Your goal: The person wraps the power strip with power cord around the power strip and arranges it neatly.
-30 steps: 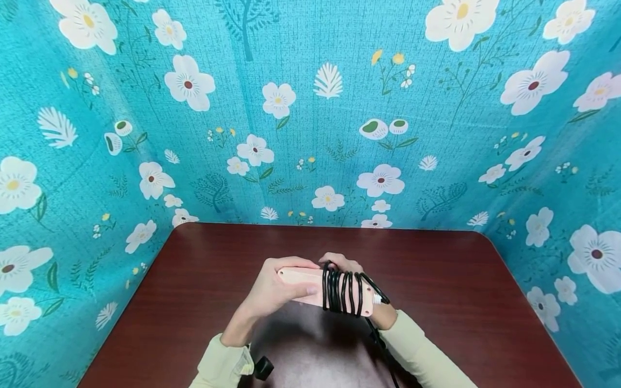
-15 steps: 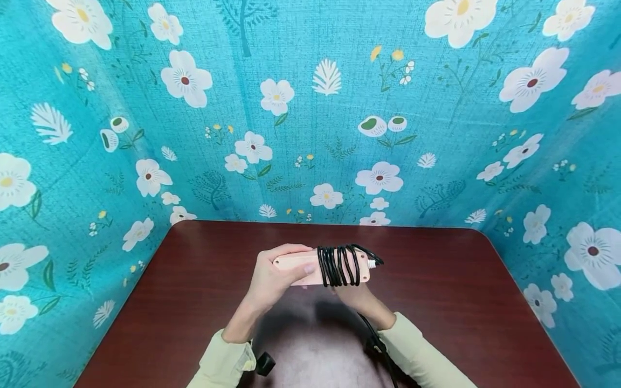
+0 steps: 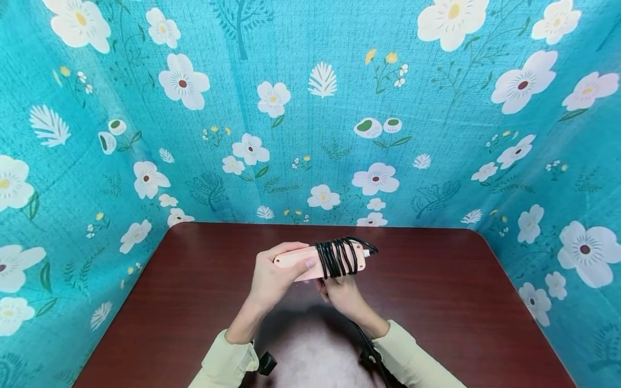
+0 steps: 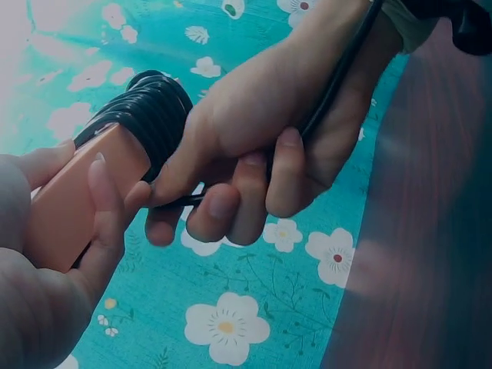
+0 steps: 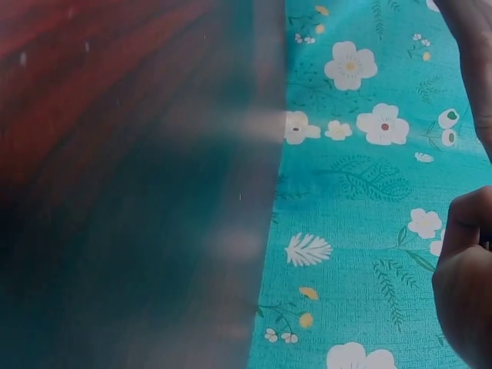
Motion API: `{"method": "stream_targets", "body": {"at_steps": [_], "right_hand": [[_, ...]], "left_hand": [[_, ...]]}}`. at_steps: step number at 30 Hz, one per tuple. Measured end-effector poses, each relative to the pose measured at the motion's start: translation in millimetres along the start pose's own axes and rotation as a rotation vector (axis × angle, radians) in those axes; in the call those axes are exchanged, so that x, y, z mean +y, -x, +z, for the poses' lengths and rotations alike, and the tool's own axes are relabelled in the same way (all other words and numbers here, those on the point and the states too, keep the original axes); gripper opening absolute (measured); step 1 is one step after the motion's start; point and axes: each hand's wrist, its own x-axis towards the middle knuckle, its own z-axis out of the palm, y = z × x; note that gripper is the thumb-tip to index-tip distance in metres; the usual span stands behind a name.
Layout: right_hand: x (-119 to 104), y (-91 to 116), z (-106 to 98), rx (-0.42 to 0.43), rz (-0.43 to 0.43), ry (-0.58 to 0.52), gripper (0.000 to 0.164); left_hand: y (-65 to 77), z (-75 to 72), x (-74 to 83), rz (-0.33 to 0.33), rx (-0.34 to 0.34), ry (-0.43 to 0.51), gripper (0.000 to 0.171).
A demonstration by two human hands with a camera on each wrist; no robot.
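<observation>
My left hand (image 3: 271,275) grips one end of a pale pink power strip (image 3: 291,260), its thumb across the near face. Several turns of black cord (image 3: 335,258) are wound round the strip's other half, where a white collar (image 3: 366,253) joins cord and strip. Just below the wound part, my right hand (image 3: 346,299) holds the cord's loose length. The left wrist view shows the right hand (image 4: 269,131) with fingers curled round that cord (image 4: 181,201), which runs back along the wrist. In the right wrist view only part of the right hand (image 5: 469,284) shows.
Both hands are above a dark red-brown table (image 3: 461,302) with a pale glare near its front. A blue flowered cloth (image 3: 310,124) hangs behind it and at both sides. A small black block (image 3: 267,364) sits by the left cuff.
My right hand has come from behind the strip's upper edge, down and round to below it, drawing the cord. The strip has risen slightly and tilted, its right end higher.
</observation>
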Motion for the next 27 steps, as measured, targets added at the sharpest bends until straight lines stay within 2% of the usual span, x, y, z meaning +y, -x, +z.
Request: {"method": "stream_targets", "body": {"at_steps": [2, 3, 4, 6, 8, 10, 19, 27], "right_hand": [[-2, 1, 0, -0.027, 0.141, -0.041, 0.029], [-4, 1, 0, -0.024, 0.276, -0.135, 0.033], [-6, 2, 0, -0.041, 0.352, -0.148, 0.035], [-9, 2, 0, -0.066, 0.478, -0.148, 0.039], [-12, 2, 1, -0.086, 0.543, -0.144, 0.042], [-13, 2, 1, -0.099, 0.556, -0.145, 0.044], [-12, 2, 3, -0.122, 0.499, -0.132, 0.048], [-14, 3, 6, -0.139, 0.526, -0.22, 0.046]], "left_hand": [[0.1, 0.8, -2.4, -0.003, 0.003, 0.003, 0.033], [-0.1, 1.2, -3.8, 0.0, 0.008, 0.002, 0.033], [-0.5, 1.5, -5.2, 0.005, 0.017, -0.007, 0.032], [-1.9, 1.5, -7.2, 0.018, 0.039, -0.025, 0.032], [-4.1, 1.2, -9.0, 0.031, 0.062, -0.045, 0.032], [-6.0, 1.2, -10.1, 0.04, 0.081, -0.06, 0.032], [-8.9, 4.8, -15.0, 0.045, 0.118, -0.041, 0.032], [-10.6, 8.7, -18.4, 0.017, 0.16, -0.055, 0.032]]}}
